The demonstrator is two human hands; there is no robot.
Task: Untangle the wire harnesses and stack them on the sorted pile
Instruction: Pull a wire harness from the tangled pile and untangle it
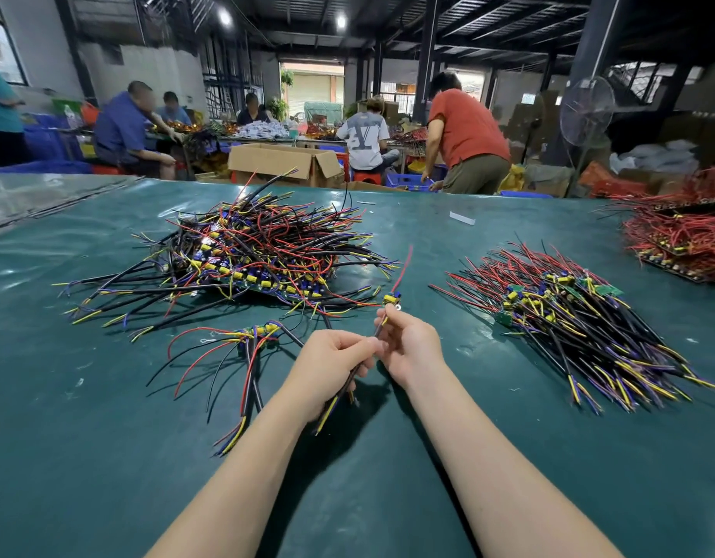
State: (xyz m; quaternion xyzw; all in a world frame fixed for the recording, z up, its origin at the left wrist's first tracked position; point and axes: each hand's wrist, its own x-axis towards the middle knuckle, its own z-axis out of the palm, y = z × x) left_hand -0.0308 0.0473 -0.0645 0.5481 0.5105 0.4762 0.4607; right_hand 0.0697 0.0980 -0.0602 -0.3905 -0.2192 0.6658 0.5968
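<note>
Both hands hold one wire harness (391, 298) over the green table (106, 457). My left hand (334, 366) grips its black cable, whose yellow and blue ends stick out below the palm. My right hand (410, 343) pinches the harness just under its small yellow and blue board, and a red wire rises from that board. A big tangled heap of harnesses (263, 251) lies at the left centre. The sorted pile (569, 316), with wires lying parallel, sits to the right. A few loose harnesses (255, 340) lie just left of my hands.
Another pile of red-wired harnesses (682, 235) lies at the far right edge. A small white strip (462, 217) lies on the table farther back. Beyond the table, several people work among cardboard boxes (283, 161) and blue crates; a standing fan (586, 114) is at the right.
</note>
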